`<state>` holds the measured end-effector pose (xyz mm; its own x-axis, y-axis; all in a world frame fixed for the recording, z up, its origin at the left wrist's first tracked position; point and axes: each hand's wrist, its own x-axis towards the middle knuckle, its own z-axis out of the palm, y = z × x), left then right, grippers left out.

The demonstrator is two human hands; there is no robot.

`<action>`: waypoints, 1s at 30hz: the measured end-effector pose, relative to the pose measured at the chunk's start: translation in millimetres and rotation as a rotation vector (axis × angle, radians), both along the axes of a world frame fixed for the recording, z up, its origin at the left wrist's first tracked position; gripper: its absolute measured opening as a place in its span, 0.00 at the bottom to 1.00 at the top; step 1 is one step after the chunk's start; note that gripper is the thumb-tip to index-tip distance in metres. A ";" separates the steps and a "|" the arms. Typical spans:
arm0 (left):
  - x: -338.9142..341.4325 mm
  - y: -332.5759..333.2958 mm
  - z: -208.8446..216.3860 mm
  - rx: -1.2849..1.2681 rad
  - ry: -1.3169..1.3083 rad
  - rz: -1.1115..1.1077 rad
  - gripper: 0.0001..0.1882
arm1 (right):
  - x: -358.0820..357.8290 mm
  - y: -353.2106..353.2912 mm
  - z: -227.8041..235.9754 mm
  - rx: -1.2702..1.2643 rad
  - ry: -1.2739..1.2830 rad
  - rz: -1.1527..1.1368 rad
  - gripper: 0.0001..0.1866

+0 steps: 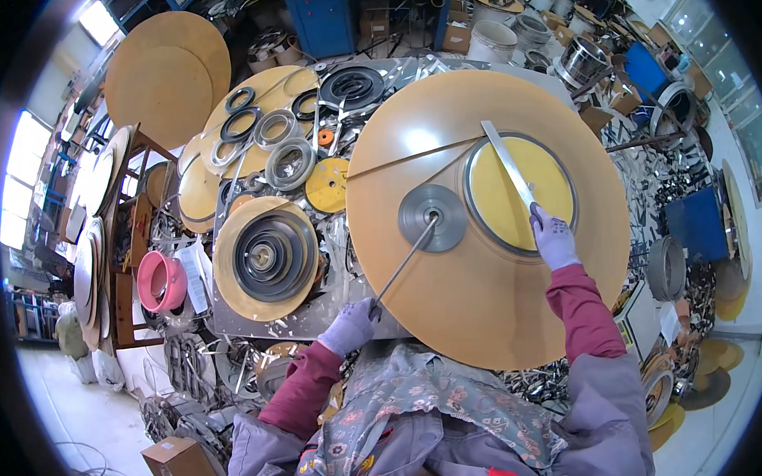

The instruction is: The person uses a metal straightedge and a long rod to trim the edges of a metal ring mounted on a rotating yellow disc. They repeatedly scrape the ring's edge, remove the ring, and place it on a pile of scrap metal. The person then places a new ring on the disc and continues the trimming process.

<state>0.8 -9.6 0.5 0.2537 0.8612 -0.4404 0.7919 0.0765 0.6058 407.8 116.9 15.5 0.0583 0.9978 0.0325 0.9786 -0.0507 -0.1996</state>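
My left hand (351, 327), in a pale lavender glove, is closed round the near end of a thin metal rod (403, 269). The rod's far end meets the middle of a small grey coiled disc (417, 207). That coil lies on a large round tan board (479, 321). My right hand (554, 237), gloved alike, grips the near end of a flat metal strip (506, 161). This strip lies across a yellow disc (498, 204) with a dark band wound round its rim. A narrow dark band (413, 162) runs from the yellow disc's side toward the board's left edge.
Left of the board, a stepped dark coil (267, 255) sits on a smaller tan disc. Several rings and coils (290, 163) lie behind it. A pink ring-shaped tub (161, 281) stands at the table's left edge. Metal scraps (643, 184) pile up to the right.
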 end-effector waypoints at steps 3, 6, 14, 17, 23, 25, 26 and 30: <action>2.4 -1.4 1.3 0.017 -0.023 0.001 0.12 | 2.9 -0.3 -0.7 0.008 0.019 0.002 0.17; 2.8 -2.6 -1.1 0.014 -0.058 0.003 0.11 | 2.2 -2.6 1.7 0.004 0.011 0.001 0.17; 4.7 -3.9 -6.7 0.023 -0.059 0.001 0.11 | 2.6 -6.9 3.9 0.028 0.019 0.016 0.18; 6.4 -4.3 -2.7 0.020 -0.073 0.002 0.11 | 5.9 -7.2 -0.3 0.041 0.034 0.029 0.18; 5.3 -6.5 -1.9 -0.002 -0.088 0.005 0.11 | 4.6 -9.0 -1.0 0.051 0.032 0.025 0.17; 6.8 -7.8 -0.8 0.030 -0.050 -0.002 0.11 | 5.3 -9.7 -1.9 0.060 0.027 0.029 0.17; 7.1 -8.7 -0.8 0.045 -0.032 -0.005 0.10 | 5.0 -9.6 -2.1 0.058 0.028 0.028 0.17; 6.3 -10.9 -6.8 0.067 -0.074 -0.012 0.10 | 2.3 -8.6 0.4 0.030 0.037 0.025 0.18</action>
